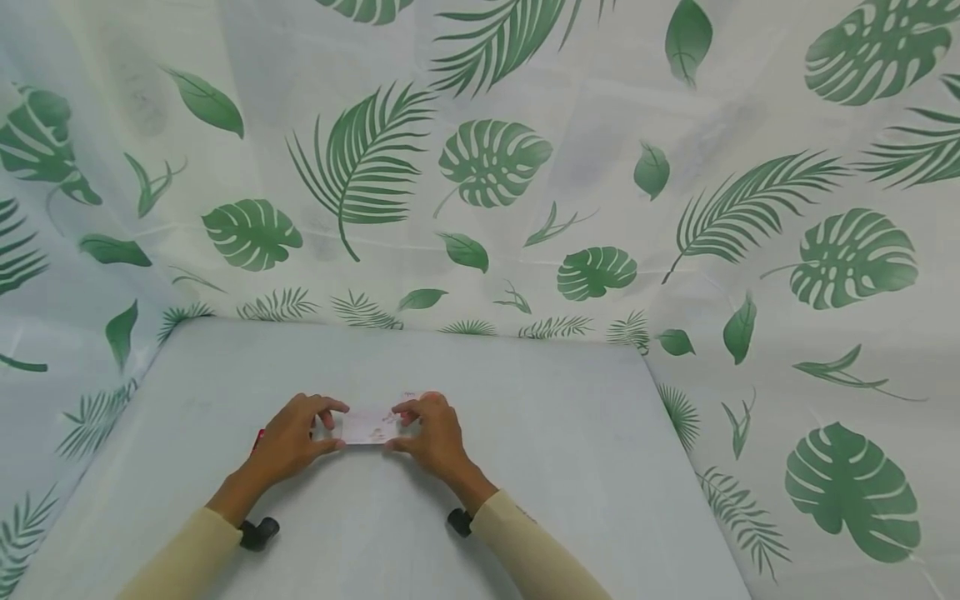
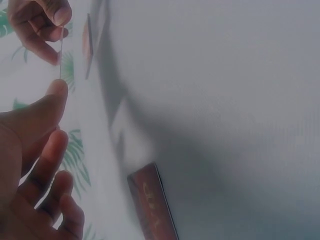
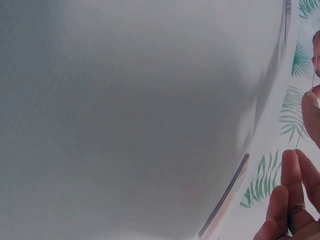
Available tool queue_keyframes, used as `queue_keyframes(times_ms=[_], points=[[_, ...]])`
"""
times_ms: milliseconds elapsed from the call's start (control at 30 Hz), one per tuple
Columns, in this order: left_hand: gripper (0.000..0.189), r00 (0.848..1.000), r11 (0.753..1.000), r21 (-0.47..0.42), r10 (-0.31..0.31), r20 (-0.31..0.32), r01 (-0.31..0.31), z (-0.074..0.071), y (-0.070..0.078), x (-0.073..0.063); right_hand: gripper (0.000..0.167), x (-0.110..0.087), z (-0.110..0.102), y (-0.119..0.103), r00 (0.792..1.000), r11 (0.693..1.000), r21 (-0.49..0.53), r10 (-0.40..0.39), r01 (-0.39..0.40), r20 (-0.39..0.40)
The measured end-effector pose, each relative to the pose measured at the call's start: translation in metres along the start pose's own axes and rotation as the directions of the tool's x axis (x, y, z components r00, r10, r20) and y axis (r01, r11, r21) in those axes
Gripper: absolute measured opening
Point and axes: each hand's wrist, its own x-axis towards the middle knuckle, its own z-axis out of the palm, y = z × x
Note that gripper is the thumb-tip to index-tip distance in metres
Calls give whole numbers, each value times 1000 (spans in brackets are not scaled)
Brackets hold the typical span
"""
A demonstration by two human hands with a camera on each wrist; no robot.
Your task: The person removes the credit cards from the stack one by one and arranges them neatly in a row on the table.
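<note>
A thin pale card with faint pink markings (image 1: 367, 427) is held above the white table by both hands. My left hand (image 1: 292, 437) pinches its left end between thumb and fingers. The opposite end is pinched by my right hand (image 1: 435, 437). Seen from the left wrist, the card appears edge-on as a thin line. A second card with a reddish design (image 2: 88, 47) lies on the table beyond the right hand, which partly hides it in the head view. Below the left hand lies a dark red card with gold lettering (image 2: 152, 202), mostly hidden from the head view.
The white table (image 1: 570, 467) ends at a back edge against a hanging white curtain (image 1: 510, 225) printed with green leaves. That curtain also runs along the left and right sides. Dark wrist cameras (image 1: 258, 533) sit under both forearms, close to the tabletop.
</note>
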Motion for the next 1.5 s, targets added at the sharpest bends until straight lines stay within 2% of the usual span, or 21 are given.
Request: queue_keyframes(times_ms=[267, 533, 900, 1200, 1500], points=[[52, 1000, 999, 34, -19, 19, 18, -6, -6, -7, 53, -2, 6, -7, 1000, 1000, -12, -19, 20, 13], [50, 1000, 999, 43, -20, 14, 20, -11, -10, -13, 50, -6, 9, -15, 998, 998, -2, -69, 69, -13], [50, 1000, 998, 64, -20, 19, 19, -18, -14, -18, 49, -8, 17, -23, 998, 997, -34, -68, 68, -6], [50, 999, 998, 51, -27, 31, 25, -19, -17, -22, 49, -9, 22, -26, 996, 992, -90, -91, 90, -12], [49, 999, 998, 49, -30, 32, 28, -14, -22, -24, 49, -9, 29, -26, 997, 989, -134, -72, 69, -14]])
